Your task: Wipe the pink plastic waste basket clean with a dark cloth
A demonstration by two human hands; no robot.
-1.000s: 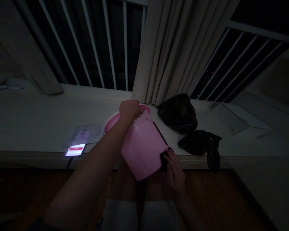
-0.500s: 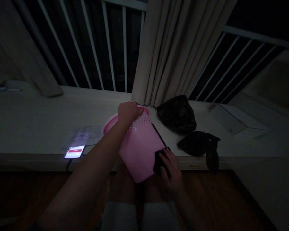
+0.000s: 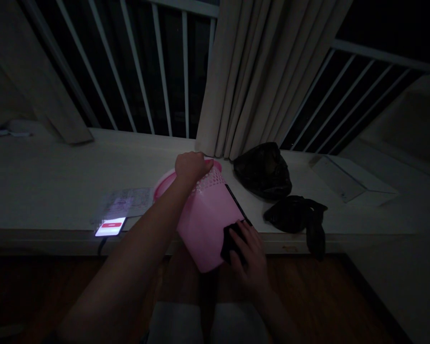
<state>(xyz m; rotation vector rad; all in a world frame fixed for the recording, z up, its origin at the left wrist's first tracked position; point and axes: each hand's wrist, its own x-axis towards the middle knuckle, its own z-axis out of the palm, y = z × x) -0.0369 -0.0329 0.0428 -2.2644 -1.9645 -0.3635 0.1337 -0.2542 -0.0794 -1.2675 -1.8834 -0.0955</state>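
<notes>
A pink plastic basket with a perforated band below its rim lies tilted across the sill edge, over my lap. My left hand is closed around its rim at the top. Against the lower right side of the basket, my right hand presses a black cloth with its fingers. A thin black strip or rod shows along the basket's right side, partly hidden by the basket.
On the white sill lie a lit phone, a printed sheet, two black plastic bags and a white box. Curtains and window bars stand behind.
My right hand and the black cloth have slid a little to the left across the basket's side. My left hand and the basket stay in nearly the same place.
</notes>
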